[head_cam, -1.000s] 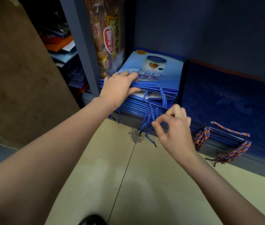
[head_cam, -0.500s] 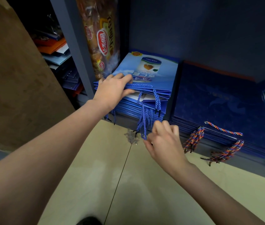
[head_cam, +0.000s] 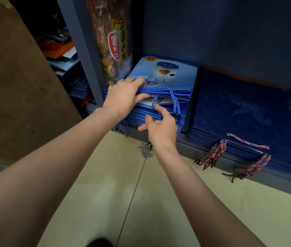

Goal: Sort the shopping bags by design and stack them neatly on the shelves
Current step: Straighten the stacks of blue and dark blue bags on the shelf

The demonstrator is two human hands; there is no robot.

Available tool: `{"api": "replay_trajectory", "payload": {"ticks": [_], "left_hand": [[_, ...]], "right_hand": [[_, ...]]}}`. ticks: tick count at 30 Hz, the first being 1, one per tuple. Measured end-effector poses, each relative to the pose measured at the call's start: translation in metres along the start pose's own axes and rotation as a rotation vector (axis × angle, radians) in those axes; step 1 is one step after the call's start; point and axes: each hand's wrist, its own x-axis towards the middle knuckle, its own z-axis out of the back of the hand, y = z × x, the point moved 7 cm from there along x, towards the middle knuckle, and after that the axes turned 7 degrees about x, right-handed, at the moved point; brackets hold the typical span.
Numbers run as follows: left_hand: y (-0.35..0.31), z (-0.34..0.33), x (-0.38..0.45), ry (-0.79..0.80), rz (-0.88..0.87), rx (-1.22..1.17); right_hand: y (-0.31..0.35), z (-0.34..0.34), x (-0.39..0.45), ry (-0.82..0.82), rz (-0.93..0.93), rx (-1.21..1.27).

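Centre frame: my left hand (head_cam: 125, 98) presses the light-blue bag stack (head_cam: 166, 81) flat; my right hand (head_cam: 160, 129), fingers spread, tucks cord handles (head_cam: 175, 104). Navy stack (head_cam: 244, 111) shelved; tidying remains.

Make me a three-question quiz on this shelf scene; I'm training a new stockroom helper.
1. True or false: the left hand rests on the light blue bag stack.
2. Which handles hang off the dark navy bag stack? A) plain blue B) multicoloured twisted cords C) white ribbon
3. Fill in: the right hand works at the blue ____ handles at the front of the light blue stack.

Key: 1 true; 2 B; 3 cord.
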Motion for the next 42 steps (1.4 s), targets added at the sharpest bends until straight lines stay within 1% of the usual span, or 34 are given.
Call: {"api": "replay_trajectory", "payload": {"ticks": [2,4,6,8,10,13,16,19,23,26,28,29,30,32,33,35,36,37,40,41,42], "left_hand": [[-0.001,-0.002,-0.001,0.01,-0.014,0.008],[-0.001,-0.004,-0.002,0.022,-0.022,0.03],[-0.002,-0.006,-0.004,0.033,-0.024,0.068],[-0.003,-0.008,-0.006,0.049,-0.029,0.113],[-0.004,-0.011,-0.007,0.057,-0.037,0.137],[-0.005,-0.01,-0.007,0.059,-0.029,0.132],[-0.007,-0.011,-0.008,0.064,-0.037,0.162],[-0.008,-0.016,-0.013,0.073,-0.059,0.232],[-0.008,-0.013,-0.012,0.035,-0.123,0.35],[-0.008,0.0,-0.003,0.01,-0.179,0.335],[0.001,0.004,0.002,0.097,-0.219,0.249],[0.009,0.007,0.004,0.155,-0.203,0.198],[0.017,0.009,0.005,0.195,-0.172,0.171],[0.026,0.013,0.006,0.189,-0.131,0.186],[0.026,0.015,0.007,0.159,-0.121,0.197],[0.024,0.022,0.009,0.08,-0.109,0.191],[0.023,0.026,0.01,0.044,-0.099,0.177],[0.023,0.029,0.012,0.018,-0.083,0.169],[0.023,0.034,0.015,-0.018,-0.026,0.161],[0.022,0.035,0.015,-0.027,-0.018,0.152],[0.02,0.035,0.015,-0.034,-0.02,0.143]], "right_hand": [[0.0,-0.007,-0.004,0.131,-0.083,0.197],[-0.002,-0.007,-0.012,0.208,-0.185,0.345],[-0.005,0.002,-0.017,0.233,-0.191,0.29],[-0.001,0.016,-0.018,0.236,-0.115,0.143],[0.007,0.031,-0.019,0.269,-0.083,0.059],[0.016,0.047,-0.019,0.31,-0.084,0.056],[0.013,0.054,-0.017,0.214,-0.041,0.101],[0.003,0.047,-0.019,0.147,-0.084,0.322],[0.009,0.054,-0.017,-0.015,0.004,0.298],[0.022,0.061,-0.013,-0.028,0.001,0.422],[0.027,0.067,-0.01,-0.044,-0.069,0.503],[0.028,0.069,-0.009,-0.041,-0.102,0.515],[0.029,0.07,-0.009,-0.019,-0.126,0.504],[0.03,0.064,-0.014,0.062,-0.148,0.438],[0.031,0.062,-0.017,0.088,-0.123,0.36],[0.038,0.063,-0.019,0.078,-0.009,0.161],[0.043,0.063,-0.019,0.076,0.028,0.129],[0.046,0.06,-0.018,0.109,0.022,0.178],[0.052,0.034,-0.026,0.375,-0.174,0.61],[0.058,0.029,-0.028,0.43,-0.177,0.691],[0.063,0.028,-0.027,0.437,-0.131,0.739]]}}
